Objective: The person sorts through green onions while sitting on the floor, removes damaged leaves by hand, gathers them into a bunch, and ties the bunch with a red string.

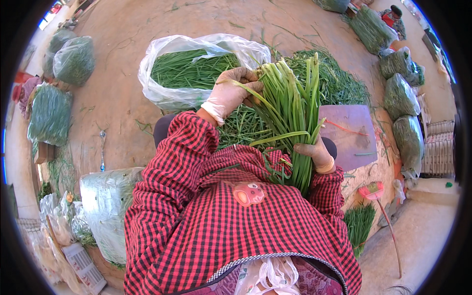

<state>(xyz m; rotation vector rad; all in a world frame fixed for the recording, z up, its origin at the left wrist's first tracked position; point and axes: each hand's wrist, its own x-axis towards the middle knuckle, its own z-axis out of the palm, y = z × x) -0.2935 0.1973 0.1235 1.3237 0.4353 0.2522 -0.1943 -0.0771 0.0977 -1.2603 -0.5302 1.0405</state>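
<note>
A thick bunch of garlic chives (297, 110) stands nearly upright in front of me, pale cut ends at the top and green leaves hanging toward my lap. My right hand (317, 153), in a pale glove, is wrapped round the lower part of it. Beside the upper left of the bunch, my gloved left hand (233, 93) has its fingers bent together, pinching a yellowish-green leaf at the bunch's side. Behind the left hand lies an open clear plastic bag (153, 93) full of straight chives. Loose chive leaves (339, 78) are heaped behind and below the bunch.
A purplish board (346, 140) with a red strip (344, 128) lies to the right. Packed bags of greens line both sides, such as one at left (50, 115). A pink dustpan (371, 190) and another chive bundle (359, 223) are lower right. A person (395, 22) sits far right.
</note>
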